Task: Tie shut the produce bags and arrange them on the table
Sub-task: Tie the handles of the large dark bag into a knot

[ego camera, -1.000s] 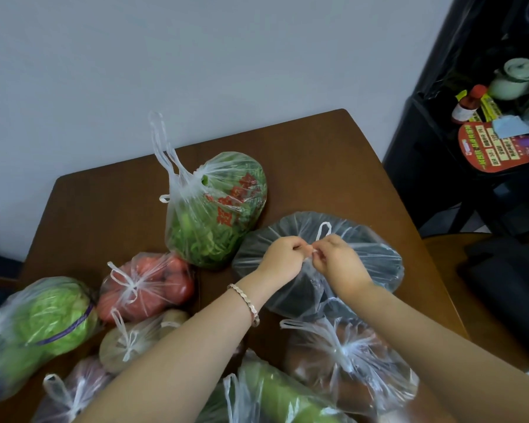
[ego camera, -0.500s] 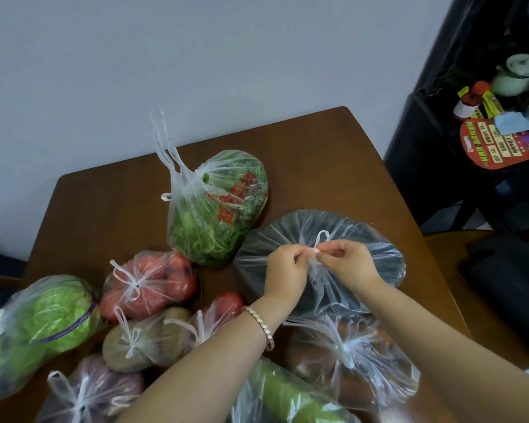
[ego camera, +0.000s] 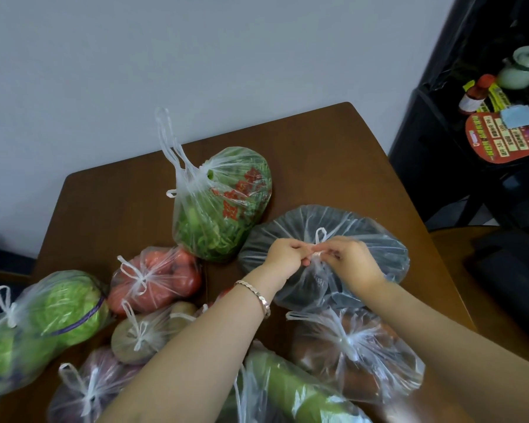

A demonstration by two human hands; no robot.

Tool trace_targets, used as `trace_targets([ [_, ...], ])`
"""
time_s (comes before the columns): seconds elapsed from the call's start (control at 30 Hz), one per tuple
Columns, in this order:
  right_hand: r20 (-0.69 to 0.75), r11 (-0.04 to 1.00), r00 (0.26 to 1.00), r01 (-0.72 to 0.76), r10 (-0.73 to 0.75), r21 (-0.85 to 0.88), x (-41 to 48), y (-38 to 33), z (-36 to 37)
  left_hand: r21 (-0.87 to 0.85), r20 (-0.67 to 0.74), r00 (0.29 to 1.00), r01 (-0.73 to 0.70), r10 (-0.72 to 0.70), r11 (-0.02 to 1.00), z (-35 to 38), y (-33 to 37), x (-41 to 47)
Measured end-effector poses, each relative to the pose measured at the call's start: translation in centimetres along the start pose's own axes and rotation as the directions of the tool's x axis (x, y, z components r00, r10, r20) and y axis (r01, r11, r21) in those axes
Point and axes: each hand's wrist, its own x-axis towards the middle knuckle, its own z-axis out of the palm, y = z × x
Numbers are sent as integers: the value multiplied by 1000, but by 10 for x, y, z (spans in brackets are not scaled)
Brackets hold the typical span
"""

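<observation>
A clear bag with dark contents [ego camera: 376, 236] lies right of centre on the brown table [ego camera: 327, 154]. My left hand [ego camera: 284, 254] and my right hand [ego camera: 348, 257] both pinch its twisted handles at the knot, thumbs nearly touching; one small loop sticks up above them. Behind it leans a bag of green vegetables [ego camera: 223, 209] with red print, its long handles standing up loose. Knotted bags lie to the left: tomatoes [ego camera: 156, 276], cabbage [ego camera: 43, 325], potatoes [ego camera: 141, 334].
Near me lie further knotted bags: brown produce [ego camera: 351, 352], a long green vegetable [ego camera: 290, 389], purple produce [ego camera: 92, 389]. A black shelf unit [ego camera: 440, 141] with a bottle, a teapot and packets stands right of the table. A grey wall runs behind.
Both hands have stayed on the dark bag's handles, working the knot with small finger shifts. The view has drifted slightly; the other bags lie as before.
</observation>
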Motion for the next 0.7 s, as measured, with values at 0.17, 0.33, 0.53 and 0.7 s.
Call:
trace_targets([
  [0.17,197,921,974,177,-113,-348,5,5,-7,-81,-23,999,38,-40,996,5,0,-2],
  [0.33,213,637,916,392,-341,-664,6,-3,-15,-37,-137,986,-97,91,995,11,-4,2],
  [0.53,220,677,901,428,-374,-599,-9,4,-14,303,-284,904,-233,321,924,9,-17,11],
  [0.7,334,785,932,311,-141,-535,-5,5,-12,262,-249,953,-105,173,959,6,-10,10],
])
